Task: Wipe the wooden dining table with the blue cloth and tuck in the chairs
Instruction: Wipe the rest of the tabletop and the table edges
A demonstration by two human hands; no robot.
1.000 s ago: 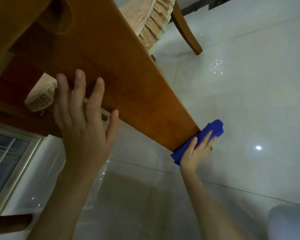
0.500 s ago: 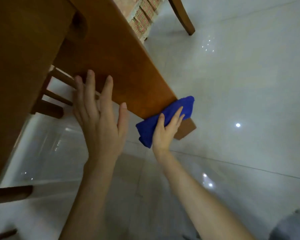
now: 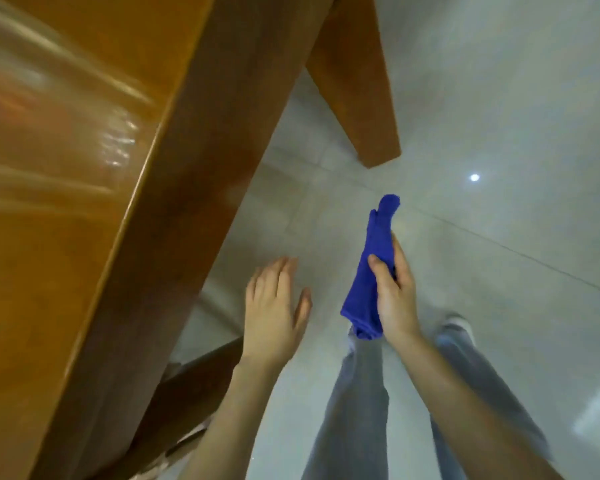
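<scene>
Our right hand [image 3: 394, 296] grips the blue cloth [image 3: 374, 258], thumb across the front and fingers curled round the back, so the cloth stands bunched and nearly upright in the fist, one end poking above the fingers and the other hanging below the wrist. It is in the air over the pale tiled floor [image 3: 499, 133], apart from the wooden table [image 3: 66, 168], whose glossy top and side board fill the left of our view. Our left hand [image 3: 274, 313] is spread flat, fingers straight and holding nothing, near the table's side without touching it. The table leg [image 3: 354, 81] slants down beyond the cloth. Below our hands we see our grey trousers [image 3: 354, 410] and a dark wooden bar [image 3: 187, 393] under the table
</scene>
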